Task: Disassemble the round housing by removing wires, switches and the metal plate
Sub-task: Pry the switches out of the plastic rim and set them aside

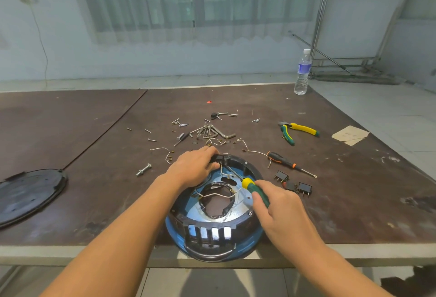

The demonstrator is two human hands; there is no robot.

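The round blue-and-black housing (213,233) lies open side up at the table's near edge. Inside it sits a shiny metal plate (240,204) with a large central hole, and white wires (218,195) loop across it. My left hand (194,167) grips the housing's far rim, where a black switch sits. My right hand (276,204) holds a green-and-yellow screwdriver (253,187); its shaft points into the far rim near the left fingers. Two black switches (298,187) lie loose on the table to the right of the housing.
Loose screws, hex keys (207,131) and cut wires litter the table beyond the housing. An orange-black screwdriver (286,162) and yellow-green pliers (297,131) lie to the right, a bolt (143,170) and a round black cover (28,194) to the left. A water bottle (303,72) stands far right.
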